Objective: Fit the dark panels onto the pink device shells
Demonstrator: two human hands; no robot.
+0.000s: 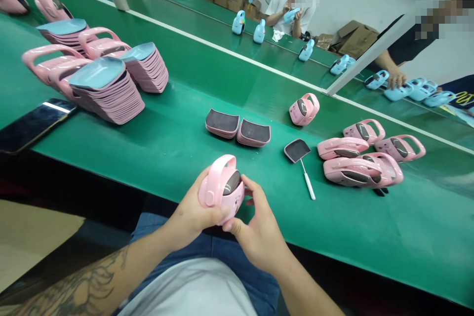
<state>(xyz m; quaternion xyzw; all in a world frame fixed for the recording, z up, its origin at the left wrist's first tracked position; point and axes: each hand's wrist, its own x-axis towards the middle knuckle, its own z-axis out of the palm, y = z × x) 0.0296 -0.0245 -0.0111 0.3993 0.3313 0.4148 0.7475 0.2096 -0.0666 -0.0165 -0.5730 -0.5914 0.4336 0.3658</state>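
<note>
Left hand [192, 215] and right hand [255, 239] closed around a pink handled casing [222, 190]

Casing is held just over the near edge of a green conveyor belt [166, 148], gripped by both sets of fingers; a white-handled paddle [296, 150] and two black-padded pink shells [222, 123] are laid just beyond.

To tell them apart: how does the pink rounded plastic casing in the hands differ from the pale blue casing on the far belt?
The pink casing is bright pink, the pale blue casing much paler. The pink casing sits between the left hand and right hand; the pale blue casing stands untouched on the far green belt. Both show a dark panel.
</note>
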